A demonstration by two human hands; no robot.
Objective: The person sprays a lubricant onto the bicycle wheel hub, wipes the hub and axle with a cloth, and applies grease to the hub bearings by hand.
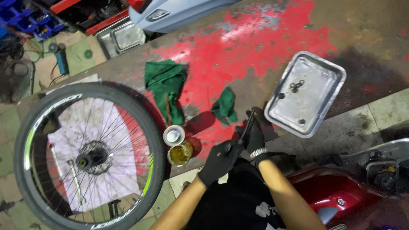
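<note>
Gripping a thin dark rod (247, 127) — right hand (257, 140) closed around its upper part, left hand (220, 159) pinching its lower end; lying beside them — metal tray (317, 113), open tin (179, 153), bicycle wheel (87, 155).

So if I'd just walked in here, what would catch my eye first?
Probably the big bicycle wheel lying flat on the left, on a pale sheet. Next, the splash of red paint across the worn floor, with green rags on it and a metal tray to the right. At the bottom centre, two black-gloved hands, left hand and right hand, hold a thin dark tool.
</note>
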